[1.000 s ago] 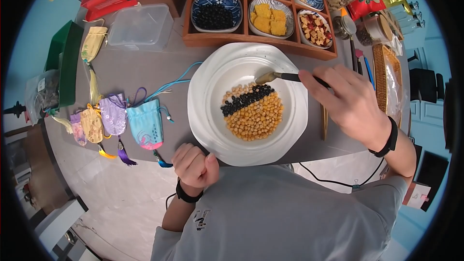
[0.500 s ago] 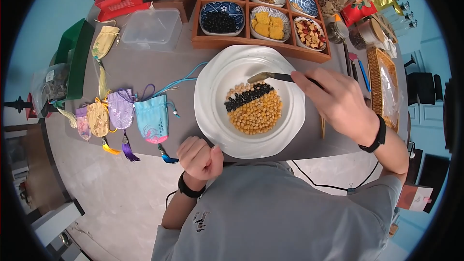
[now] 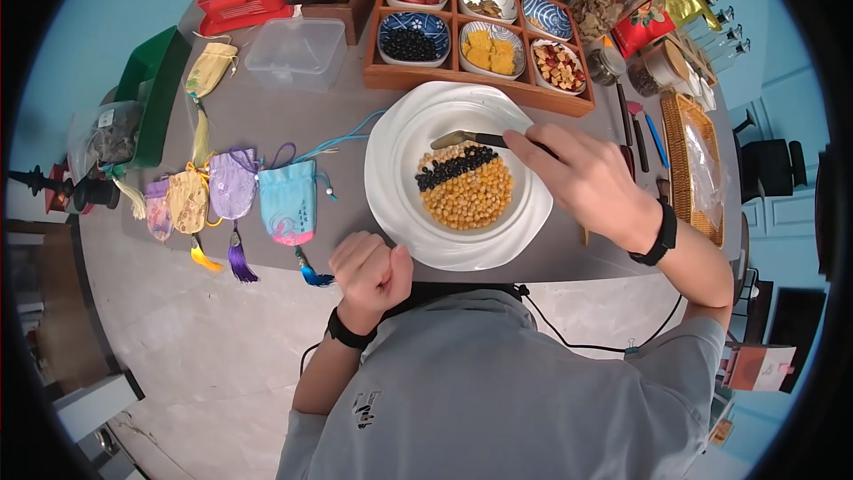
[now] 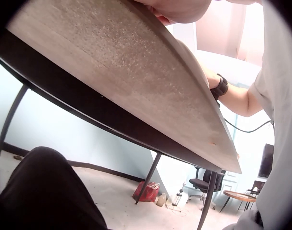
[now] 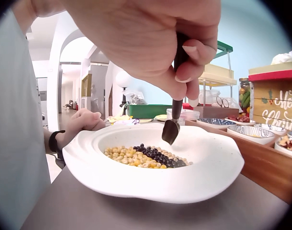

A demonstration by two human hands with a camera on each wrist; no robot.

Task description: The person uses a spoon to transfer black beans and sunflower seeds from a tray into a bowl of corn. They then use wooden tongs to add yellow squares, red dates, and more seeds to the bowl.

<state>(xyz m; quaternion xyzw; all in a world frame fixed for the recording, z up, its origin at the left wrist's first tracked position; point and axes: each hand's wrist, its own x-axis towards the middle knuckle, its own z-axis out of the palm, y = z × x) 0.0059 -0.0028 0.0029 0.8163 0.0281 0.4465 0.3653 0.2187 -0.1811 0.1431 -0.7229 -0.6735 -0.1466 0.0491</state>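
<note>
My right hand (image 3: 582,178) grips the dark handle of a small metal scoop (image 3: 453,140), its thumb and fingers round the handle. In the right wrist view the scoop's blade (image 5: 170,132) points down over the inside of a wide-rimmed white bowl (image 3: 397,222). The bowl holds yellow kernels (image 3: 471,203), a diagonal band of black beans (image 3: 458,166) and a patch of pale beans (image 3: 435,156) beyond the band. The scoop head overlaps the far edge of the pale patch in the head view. Near the table's front edge, my left hand (image 3: 371,271) is curled into a loose fist, holding nothing.
Behind the bowl stands a divided wooden tray (image 3: 404,77) with several small dishes of dried foods. Tasselled pouches (image 3: 289,200) lie on the left, near a clear plastic box (image 3: 298,53). Jars (image 3: 657,69), pens and a wicker basket (image 3: 673,164) line the right.
The scoop has moved left across the far side of the bowl, along the pale beans. My left hand keeps its fist near the table edge. The head view has shifted slightly.
</note>
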